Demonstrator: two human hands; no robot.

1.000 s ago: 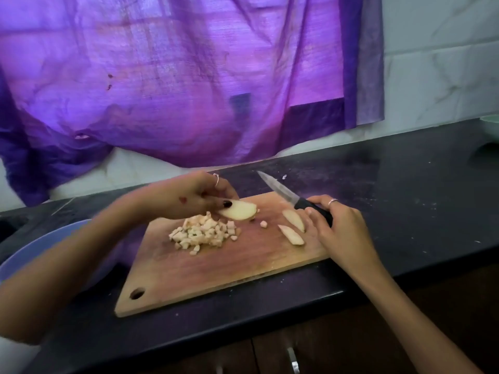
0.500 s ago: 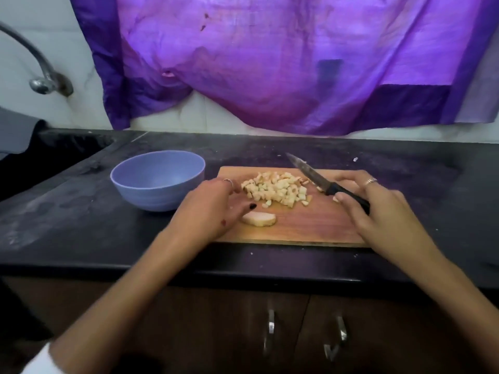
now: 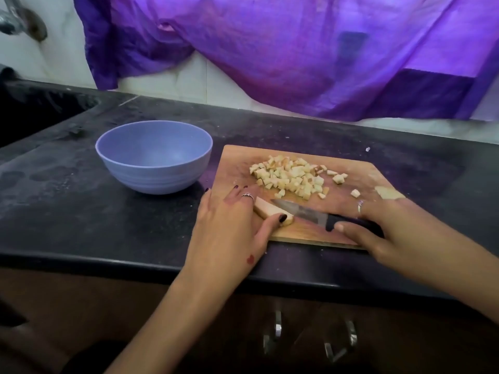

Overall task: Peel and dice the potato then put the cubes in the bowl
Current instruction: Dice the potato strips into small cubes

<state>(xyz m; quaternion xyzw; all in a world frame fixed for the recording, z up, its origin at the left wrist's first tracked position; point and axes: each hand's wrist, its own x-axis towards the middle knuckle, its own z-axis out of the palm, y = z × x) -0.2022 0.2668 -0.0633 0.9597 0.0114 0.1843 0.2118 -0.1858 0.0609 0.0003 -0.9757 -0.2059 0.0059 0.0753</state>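
Dark stone counter point(image 3: 81, 211) under a purple cloth; blue bowl point(image 3: 154, 156) stood at left, holding nothing visible. Left hand point(image 3: 232, 228) pinned the potato slice point(image 3: 266, 209) at the cutting board's point(image 3: 237, 168) near-left corner, fingers curled over it, long axis running rightward toward the knife point(image 3: 305, 211). Blade lay across the slice's right end. Right hand point(image 3: 383, 233) gripped the handle. Diced cubes point(image 3: 291, 176) heaped behind. No writing legible.
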